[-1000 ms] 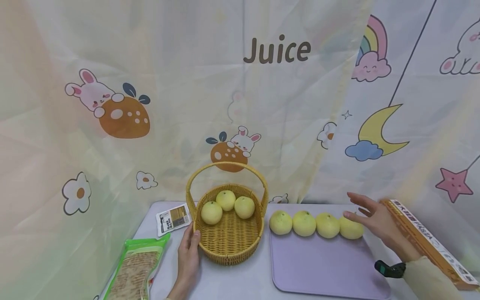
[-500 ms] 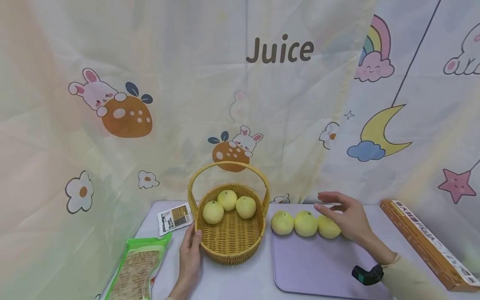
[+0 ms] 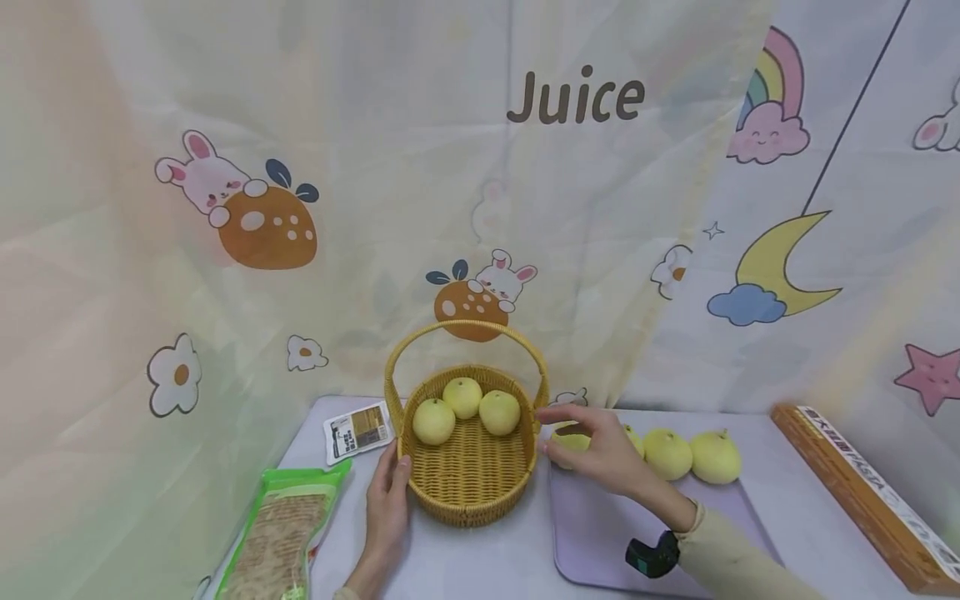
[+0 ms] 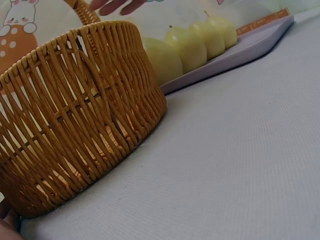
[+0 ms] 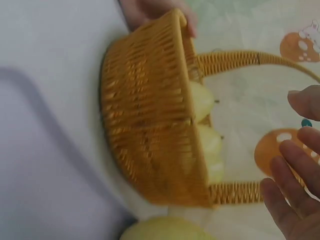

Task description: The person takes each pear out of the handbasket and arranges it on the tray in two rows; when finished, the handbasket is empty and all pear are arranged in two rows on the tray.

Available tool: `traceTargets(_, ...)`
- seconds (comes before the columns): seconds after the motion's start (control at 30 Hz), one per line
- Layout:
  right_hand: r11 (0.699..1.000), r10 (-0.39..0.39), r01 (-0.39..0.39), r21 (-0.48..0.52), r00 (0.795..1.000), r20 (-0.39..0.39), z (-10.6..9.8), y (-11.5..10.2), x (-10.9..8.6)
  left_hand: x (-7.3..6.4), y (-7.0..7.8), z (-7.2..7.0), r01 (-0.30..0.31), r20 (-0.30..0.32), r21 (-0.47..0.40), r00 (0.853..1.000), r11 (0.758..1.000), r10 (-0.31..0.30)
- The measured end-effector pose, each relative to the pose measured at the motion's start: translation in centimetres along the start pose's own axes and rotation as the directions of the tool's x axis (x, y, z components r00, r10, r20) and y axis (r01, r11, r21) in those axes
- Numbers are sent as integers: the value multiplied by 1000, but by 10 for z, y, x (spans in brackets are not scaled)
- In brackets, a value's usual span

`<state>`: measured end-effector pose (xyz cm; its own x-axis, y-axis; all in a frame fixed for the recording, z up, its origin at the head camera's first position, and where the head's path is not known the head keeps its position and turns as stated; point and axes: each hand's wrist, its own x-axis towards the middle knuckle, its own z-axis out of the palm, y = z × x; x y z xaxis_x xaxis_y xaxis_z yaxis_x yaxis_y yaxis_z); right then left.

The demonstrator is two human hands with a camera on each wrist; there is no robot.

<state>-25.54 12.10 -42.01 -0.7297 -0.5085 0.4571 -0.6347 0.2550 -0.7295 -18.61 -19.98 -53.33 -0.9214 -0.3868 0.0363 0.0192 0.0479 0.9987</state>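
Golden wicker, the basket [image 3: 468,510] already holds three fruits [image 3: 462,398], with four more fruits [image 3: 667,455] apparently left on the tray [image 3: 592,542] to its right, the left hand [image 3: 387,504] gripping its left side, the right hand [image 3: 603,450], holding nothing, beside its right rim.

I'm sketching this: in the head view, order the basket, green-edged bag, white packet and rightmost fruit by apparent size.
Basket
Green-edged bag, cropped below
White packet, rightmost fruit: too close to rank

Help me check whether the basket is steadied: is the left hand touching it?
Touching. The head view shows the left hand against the basket, its thumb overlapping the edge.
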Motion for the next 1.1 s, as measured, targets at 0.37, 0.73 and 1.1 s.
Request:
traceTargets(0.37,984,127,-146,100,976,177,45,-15,50,0,1,0,-1,-6,12,1000,1000,1)
traceTargets(0.73,928,334,-362,90,913,234,81,8,99,-1,3,0,1,-2,6,1000,1000,-1)
traceTargets(1.1,904,382,-418,89,883,272,106,10,121,-2,4,2,-14,1,-14,1000,1000,14)
